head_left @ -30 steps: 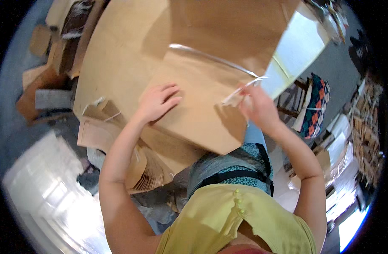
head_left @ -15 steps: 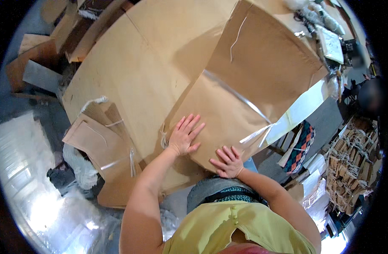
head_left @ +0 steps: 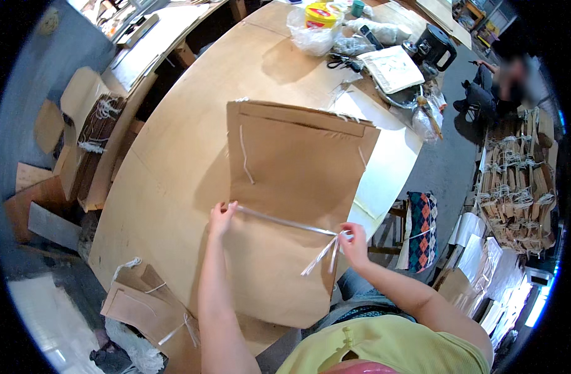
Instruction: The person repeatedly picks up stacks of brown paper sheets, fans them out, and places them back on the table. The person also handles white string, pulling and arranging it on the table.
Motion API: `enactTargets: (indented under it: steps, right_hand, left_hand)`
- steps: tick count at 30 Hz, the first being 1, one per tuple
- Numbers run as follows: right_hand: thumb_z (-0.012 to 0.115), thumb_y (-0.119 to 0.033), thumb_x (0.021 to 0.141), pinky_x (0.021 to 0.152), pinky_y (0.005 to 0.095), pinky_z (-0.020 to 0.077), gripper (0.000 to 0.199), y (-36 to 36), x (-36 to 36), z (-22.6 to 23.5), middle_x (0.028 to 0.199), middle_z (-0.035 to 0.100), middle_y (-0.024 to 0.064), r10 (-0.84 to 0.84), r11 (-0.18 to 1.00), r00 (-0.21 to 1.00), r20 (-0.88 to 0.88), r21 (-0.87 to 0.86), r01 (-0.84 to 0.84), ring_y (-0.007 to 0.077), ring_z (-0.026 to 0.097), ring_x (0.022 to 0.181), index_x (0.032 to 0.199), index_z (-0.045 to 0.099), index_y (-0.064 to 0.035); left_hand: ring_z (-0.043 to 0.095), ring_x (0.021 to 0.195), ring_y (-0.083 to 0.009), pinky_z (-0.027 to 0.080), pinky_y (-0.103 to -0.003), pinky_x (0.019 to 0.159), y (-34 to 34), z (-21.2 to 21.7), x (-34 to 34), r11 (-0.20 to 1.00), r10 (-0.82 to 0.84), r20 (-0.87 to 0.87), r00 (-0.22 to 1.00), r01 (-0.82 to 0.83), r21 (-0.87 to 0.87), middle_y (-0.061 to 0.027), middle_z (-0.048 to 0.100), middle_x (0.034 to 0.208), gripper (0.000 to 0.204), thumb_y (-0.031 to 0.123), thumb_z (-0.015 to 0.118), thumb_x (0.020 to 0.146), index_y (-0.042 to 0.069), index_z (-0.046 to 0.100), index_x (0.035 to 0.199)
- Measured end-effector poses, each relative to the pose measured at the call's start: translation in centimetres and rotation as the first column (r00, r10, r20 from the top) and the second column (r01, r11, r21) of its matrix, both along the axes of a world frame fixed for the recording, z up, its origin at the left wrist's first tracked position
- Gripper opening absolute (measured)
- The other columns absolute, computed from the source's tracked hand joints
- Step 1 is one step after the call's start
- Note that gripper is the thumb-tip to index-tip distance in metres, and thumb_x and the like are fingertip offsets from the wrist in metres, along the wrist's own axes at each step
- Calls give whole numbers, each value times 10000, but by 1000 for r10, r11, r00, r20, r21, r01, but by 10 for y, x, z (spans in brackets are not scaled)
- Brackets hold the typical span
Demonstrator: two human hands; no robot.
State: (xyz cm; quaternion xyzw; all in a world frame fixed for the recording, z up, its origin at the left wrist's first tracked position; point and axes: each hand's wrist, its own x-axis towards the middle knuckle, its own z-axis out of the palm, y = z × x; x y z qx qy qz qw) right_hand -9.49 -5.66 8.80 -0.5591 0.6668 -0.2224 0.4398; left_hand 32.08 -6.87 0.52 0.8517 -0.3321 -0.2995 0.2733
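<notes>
A bundle of large brown paper bags (head_left: 273, 274) lies on the table in front of me, its upper half angled up. A shiny whitish plastic strap (head_left: 285, 222) crosses its middle, and loose strap ends hang at the right edge. White string handles (head_left: 245, 156) show on the upper half. My left hand (head_left: 222, 219) is closed in a pinch on the bundle's left edge, where the strap wraps round. At the right edge, my right hand (head_left: 355, 242) pinches the strap near its loose ends. The fingertips partly hide what they grip.
A smaller tied bundle of brown bags (head_left: 133, 305) lies at the table's near left corner. On the far side stand a black kettle (head_left: 436, 47), a yellow tub (head_left: 321, 15) and scissors (head_left: 343, 62). A checked cushion (head_left: 420, 230) is right; another person (head_left: 509, 81) sits beyond.
Both hands have gone from lying flat on the bundle to gripping its two edges at the strap. The bundle has turned more upright in view, and my view has shifted toward the table's far side.
</notes>
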Motion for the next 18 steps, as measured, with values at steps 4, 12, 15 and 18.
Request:
enactTargets:
  steps: [4, 12, 15, 18]
  right_hand:
    - [624, -52, 793, 685, 293, 525, 429, -22, -45, -50, 1023, 596, 110, -276, 837, 931, 237, 535, 112, 203, 605, 831, 1212, 541, -10]
    - [499, 34, 780, 454, 302, 470, 262, -52, -32, -50, 731, 573, 132, -436, 625, 859, 268, 777, 75, 201, 552, 542, 1036, 555, 35]
    - [445, 68, 777, 515, 366, 519, 397, -38, -17, -91, 789, 554, 150, -486, 553, 822, 297, 833, 26, 239, 584, 594, 1172, 486, 69]
    - [485, -30, 847, 483, 366, 477, 158, -16, 41, -90, 851, 610, 103, -557, 592, 634, 536, 792, -148, 214, 576, 608, 979, 571, -17]
  left_hand:
    - [639, 862, -225, 502, -324, 775, -41, 18, -26, 981, 48, -223, 974, -3, 195, -145, 676, 942, 735, 580, 751, 717, -82, 625, 1010]
    - [624, 764, -274, 502, -363, 675, -27, 127, -57, 973, -194, 198, 961, 162, 167, -130, 620, 854, 535, 488, 800, 703, -7, 640, 827]
    - [577, 702, -322, 486, -394, 615, -36, 248, -115, 974, -219, 371, 903, 222, 35, -129, 537, 815, 519, 466, 826, 647, 12, 607, 775]
    - [554, 694, -284, 465, -402, 575, -15, 348, -171, 921, -311, 651, 693, 388, 27, -85, 492, 813, 486, 402, 861, 549, 61, 584, 757]
